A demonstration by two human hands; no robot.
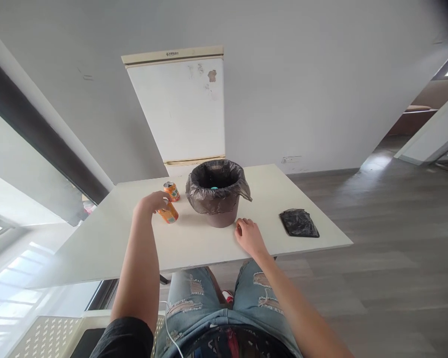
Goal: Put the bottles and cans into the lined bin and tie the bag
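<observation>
My left hand [155,201] reaches over the table with its fingers closed round the top of an orange drink can [168,214], which looks tilted. Just behind it a second orange can [171,191] stands upright, its top showing. To the right is a brown trash bin [223,219] lined with a black plastic bag [205,198] folded over its rim. Something teal [214,188] shows inside the bin; most of the inside is hidden. My right hand [249,234] rests on the table beside the bin's base, fingers loosely curled in with nothing seen in them.
A folded black plastic bag [298,223] lies on the right part of the white table [134,238]. Behind the table stands a white refrigerator [186,109] against the grey wall. A cream perforated chair [48,338] is at the lower left.
</observation>
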